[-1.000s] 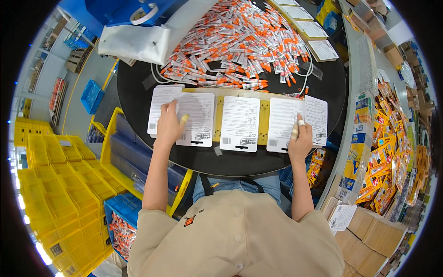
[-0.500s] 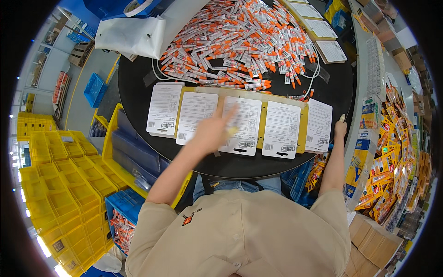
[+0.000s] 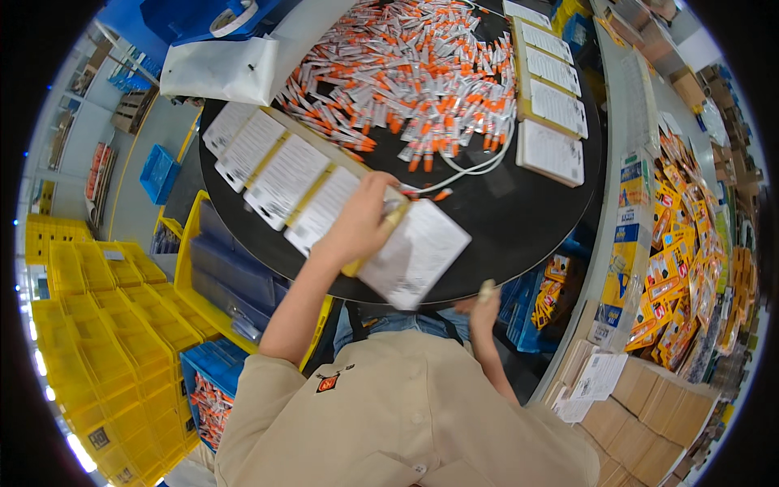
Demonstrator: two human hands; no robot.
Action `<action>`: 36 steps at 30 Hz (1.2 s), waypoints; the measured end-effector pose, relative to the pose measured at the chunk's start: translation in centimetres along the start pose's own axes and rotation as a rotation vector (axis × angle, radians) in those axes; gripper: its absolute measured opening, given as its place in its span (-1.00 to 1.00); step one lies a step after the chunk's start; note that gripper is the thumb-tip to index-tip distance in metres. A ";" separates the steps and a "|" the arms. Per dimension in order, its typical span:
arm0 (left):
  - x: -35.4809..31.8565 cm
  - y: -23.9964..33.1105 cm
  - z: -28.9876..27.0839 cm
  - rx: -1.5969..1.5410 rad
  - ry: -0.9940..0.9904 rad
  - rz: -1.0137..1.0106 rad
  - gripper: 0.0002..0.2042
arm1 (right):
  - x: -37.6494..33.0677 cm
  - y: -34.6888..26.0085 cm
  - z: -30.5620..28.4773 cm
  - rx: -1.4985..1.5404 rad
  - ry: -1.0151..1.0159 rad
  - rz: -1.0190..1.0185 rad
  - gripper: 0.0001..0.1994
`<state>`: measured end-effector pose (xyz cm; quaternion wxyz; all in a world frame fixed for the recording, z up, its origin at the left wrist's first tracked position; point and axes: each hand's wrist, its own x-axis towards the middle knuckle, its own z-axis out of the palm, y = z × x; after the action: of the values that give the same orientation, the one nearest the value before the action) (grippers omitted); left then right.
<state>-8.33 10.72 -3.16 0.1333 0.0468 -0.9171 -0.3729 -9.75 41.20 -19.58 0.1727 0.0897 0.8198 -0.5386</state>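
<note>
My left hand [image 3: 367, 217] is over the near end of a row of white printed cards [image 3: 280, 180] set on a yellow board [image 3: 307, 197]. Its fingers are closed at the edge of the end card [image 3: 426, 247], which is blurred and sits askew to the others; the grip is partly hidden. My right hand [image 3: 482, 308] is low at the front rim of the round black table [image 3: 527, 215], a pale cover on one fingertip. Motion smears its other fingers. Beyond the cards lies a heap of small white tubes with orange caps [image 3: 406, 73].
A second row of cards [image 3: 553, 105] lies along the table's right side. White cable [image 3: 479, 170] loops beside the heap. Yellow crates [image 3: 105, 341] stand at left, a blue crate [image 3: 215, 357] of tubes near them. Yellow-orange packages [image 3: 677, 276] and cardboard [image 3: 649, 414] are at right.
The table top has turned clockwise, bringing the front row round to the left and the right row nearer. My left hand has reached the end card; my right hand has come round to the front rim.
</note>
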 end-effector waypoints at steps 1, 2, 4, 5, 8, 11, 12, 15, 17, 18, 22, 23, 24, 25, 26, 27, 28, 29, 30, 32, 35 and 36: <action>0.1 0.8 1.1 -0.150 -0.094 -0.110 -0.71 | -2.2 -1.0 0.1 0.182 -0.266 0.170 -0.68; -0.2 1.5 2.1 -0.017 -0.063 -0.027 -0.72 | -3.7 -2.2 -0.8 0.160 -0.616 0.274 -0.67; -0.9 2.6 4.2 -0.266 -0.261 -0.207 -0.81 | -3.7 -4.7 -2.0 0.188 -0.585 0.056 -0.66; -1.5 3.0 5.1 -0.351 -0.292 -0.274 -0.85 | -2.2 -5.8 -2.8 0.175 -0.473 -0.182 -0.69; -3.4 3.3 7.0 -0.541 -0.324 -0.481 -0.87 | 5.2 -7.6 -4.5 0.023 0.163 -0.533 -0.77; -5.1 2.4 7.2 -0.551 -0.172 -0.561 -0.89 | 13.9 -7.8 -5.5 -0.542 0.694 -0.561 -0.62; -5.7 1.7 6.7 -0.520 -0.113 -0.560 -0.90 | 15.9 -7.5 -5.4 -0.513 0.712 -0.320 -0.54; -7.4 -1.2 4.1 -0.230 0.133 -0.663 -0.89 | 18.2 -6.5 -5.5 -0.025 0.577 -0.060 -0.46; -8.4 -3.8 1.5 -0.125 0.214 -0.696 -0.93 | 16.7 -5.0 -4.4 0.219 0.572 0.023 -0.41; -8.5 -5.2 0.1 -0.109 0.249 -0.715 -0.94 | 15.0 -4.0 -3.5 0.264 0.519 0.007 -0.40; -8.5 -10.4 -5.4 -0.012 0.240 -0.718 -0.95 | 7.8 0.1 1.7 0.105 0.606 0.002 -0.36; -8.5 -11.4 -6.4 -0.019 0.236 -0.716 -0.95 | 6.3 0.6 2.6 0.120 0.563 -0.034 -0.37; -8.5 -12.2 -7.2 -0.066 0.227 -0.719 -0.95 | 5.3 0.5 3.2 0.171 0.527 -0.147 -0.38; -8.5 -12.9 -8.0 -0.046 0.202 -0.720 -0.93 | 4.4 0.1 3.3 0.115 0.503 -0.104 -0.39; -8.5 -13.4 -8.7 -0.054 0.179 -0.716 -0.92 | 4.0 -1.0 3.0 0.081 0.489 -0.132 -0.40; -8.5 -13.7 -9.1 -0.087 0.160 -0.740 -0.90 | 3.8 -2.4 2.4 0.057 0.451 -0.101 -0.41; -8.5 -13.8 -9.5 -0.075 0.222 -0.669 -0.88 | 3.7 -4.3 1.2 -0.333 0.526 -0.393 -0.40; -8.2 -13.8 -10.0 -0.089 0.286 -0.638 -0.85 | 3.9 -6.5 -0.4 -0.700 0.603 -0.702 -0.37; -8.0 -13.5 -10.2 -0.129 0.334 -0.678 -0.82 | 4.4 -8.7 -1.5 -0.687 0.417 -0.853 -0.39; -7.0 -12.6 -11.3 -0.048 0.469 -0.614 -0.76 | 5.6 -12.7 -2.5 -1.126 0.166 -1.112 -0.48; -5.8 -9.6 -12.6 -0.008 0.499 -0.466 -0.76 | 5.1 -15.1 -0.6 -0.353 -0.241 -0.980 -0.51; -5.6 -8.3 -12.8 -0.029 0.476 -0.467 -0.76 | 4.5 -15.1 0.5 -0.640 -0.298 -1.138 -0.50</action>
<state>0.47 -2.78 -1.32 0.2557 0.3395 -0.8193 -0.3849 -18.85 34.44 -8.65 -0.0089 -0.4875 0.8261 -0.2824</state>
